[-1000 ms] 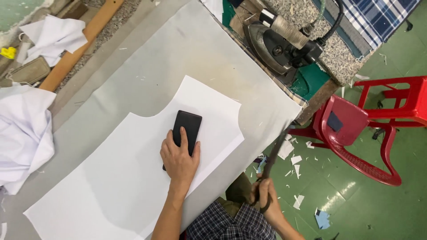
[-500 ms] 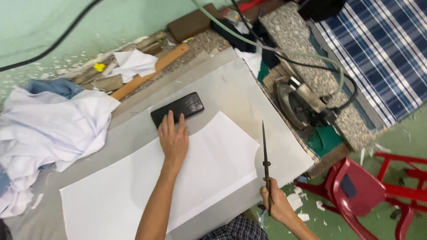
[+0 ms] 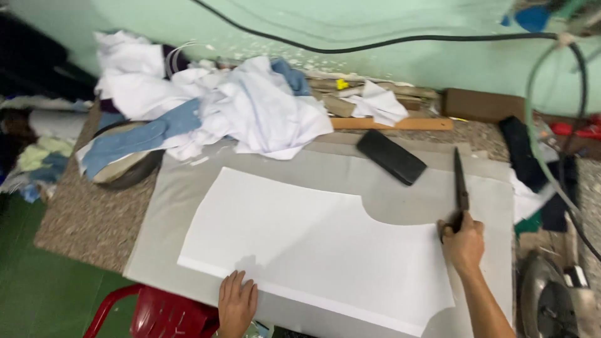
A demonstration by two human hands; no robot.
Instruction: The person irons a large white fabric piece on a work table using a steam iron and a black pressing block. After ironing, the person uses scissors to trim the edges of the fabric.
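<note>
The right hand (image 3: 464, 241) is closed around the handle of a pair of dark scissors (image 3: 459, 188), whose blades point away from the person toward the far edge of the worktop (image 3: 81, 219) and appear shut. That hand rests at the right end of a white pattern piece (image 3: 313, 241), just beside its curved cut-out. The left hand (image 3: 236, 303) lies flat with its fingers slightly spread on the near edge of the same white piece, close to the near edge of the worktop. The white piece lies on a larger grey sheet (image 3: 181, 188) that covers the middle of the speckled worktop. A black oblong block (image 3: 390, 156) sits apart from both hands on the grey sheet, toward the far edge. Behind it lies a wooden ruler (image 3: 400, 124), and a heap of white and blue cloth (image 3: 219, 106) fills the far left corner. An iron (image 3: 551, 300) stands at the near right corner. A red plastic chair (image 3: 156, 313) shows below the near edge.
</note>
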